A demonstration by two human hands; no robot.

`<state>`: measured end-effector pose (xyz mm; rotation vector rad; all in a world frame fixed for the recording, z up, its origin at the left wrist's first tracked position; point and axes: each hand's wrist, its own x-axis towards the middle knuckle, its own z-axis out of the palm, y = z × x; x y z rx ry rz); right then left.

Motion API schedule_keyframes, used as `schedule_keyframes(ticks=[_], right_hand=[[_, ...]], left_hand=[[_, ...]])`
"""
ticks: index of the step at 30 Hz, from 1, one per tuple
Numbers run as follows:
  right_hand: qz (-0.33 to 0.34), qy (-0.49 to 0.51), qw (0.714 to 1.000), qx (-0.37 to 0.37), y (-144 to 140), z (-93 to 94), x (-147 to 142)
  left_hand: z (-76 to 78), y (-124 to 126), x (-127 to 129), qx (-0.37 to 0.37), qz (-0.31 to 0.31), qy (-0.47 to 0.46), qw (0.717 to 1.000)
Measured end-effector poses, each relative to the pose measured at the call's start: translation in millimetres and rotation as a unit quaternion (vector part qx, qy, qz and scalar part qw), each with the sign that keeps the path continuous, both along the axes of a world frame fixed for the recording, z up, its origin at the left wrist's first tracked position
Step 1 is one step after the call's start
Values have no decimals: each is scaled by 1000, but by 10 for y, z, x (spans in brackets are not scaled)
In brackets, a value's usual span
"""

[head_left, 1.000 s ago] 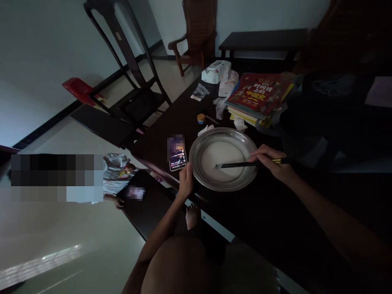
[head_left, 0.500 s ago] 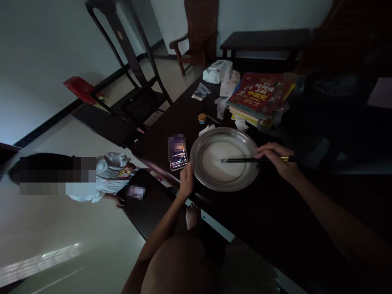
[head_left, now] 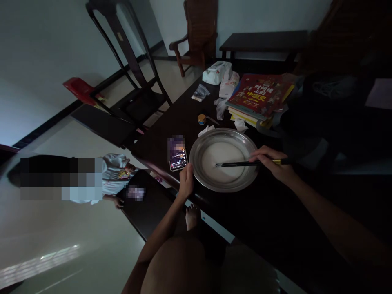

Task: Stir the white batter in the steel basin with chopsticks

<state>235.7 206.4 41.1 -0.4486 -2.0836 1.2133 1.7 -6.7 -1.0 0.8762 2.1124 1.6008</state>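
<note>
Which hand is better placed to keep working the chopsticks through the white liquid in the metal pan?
Right. The right hand already grips the chopsticks, whose tips reach over the white liquid. The left hand rests on the metal pan at its near rim, probably steadying it, beside the phone.

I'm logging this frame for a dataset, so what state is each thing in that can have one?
Metal basin: upright on the table, holding a pale white liquid.
Chopsticks: held level, tips over the liquid.
Right hand: closed on the chopsticks.
Left hand: gripping the basin's near rim.
Phone: flat, screen lit.
Books: stacked, closed.
</note>
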Motion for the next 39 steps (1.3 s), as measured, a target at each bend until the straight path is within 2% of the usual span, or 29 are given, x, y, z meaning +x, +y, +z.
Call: schedule_keyframes(ticks=[5,10,15,19,25,30,34,39], right_hand=[[-25,8,999,-18,3,4,14],[-1,-6,1000,-2,-18,20,-5],[-31,9,999,-12,-4,14,9],[2,1,1000,-5,-15,12,3],[-30,7,999,-13,-17,21,10],[-2,-4,1000,8,-28,29,-7],[-35,5,999,-10,-16,29,0],[11,-8,1000,-1,-33,36,-6]], left_hand=[[31,2,13,-4,3,-4,1000],[40,-8,16,1,3,-3,1000],[33,-16,14,-4,0,4,1000],[39,-15,9,1,-6,4,1000],[32,-11,7,-4,0,-6,1000],[27,-10,10,2,3,-7,1000],[29,-15,12,2,0,-10,1000],[28,-17,5,1,1,-5,1000]])
